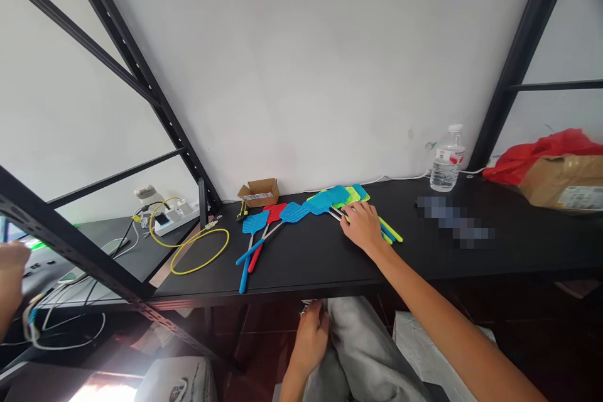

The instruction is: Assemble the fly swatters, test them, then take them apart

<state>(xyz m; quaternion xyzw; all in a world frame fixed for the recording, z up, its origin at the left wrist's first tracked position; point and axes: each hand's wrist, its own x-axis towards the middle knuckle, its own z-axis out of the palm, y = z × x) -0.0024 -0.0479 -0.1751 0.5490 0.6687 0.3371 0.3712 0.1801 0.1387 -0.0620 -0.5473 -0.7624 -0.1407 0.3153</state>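
My right hand (362,224) lies over a cluster of plastic fly swatters, fingers spread and bent down onto their shafts. Blue swatter heads (325,201) and a yellow-green swatter head (351,195) overlap at its fingertips. Yellow-green handles (392,230) stick out past its far side. To the left, blue swatters (255,222) and a red swatter (274,212) lie crossed, handles toward the table's front edge. Below the edge, my left hand (311,334) rests by my knee with curled fingers; what they close on is hard to make out.
A small open cardboard box (259,193) stands by the wall. At right are a water bottle (444,160), a pixelated patch and a brown package (565,182) with red material. Yellow cable (200,257), a power strip (176,220) and another person's hand (12,279) are left, beyond a black frame post.
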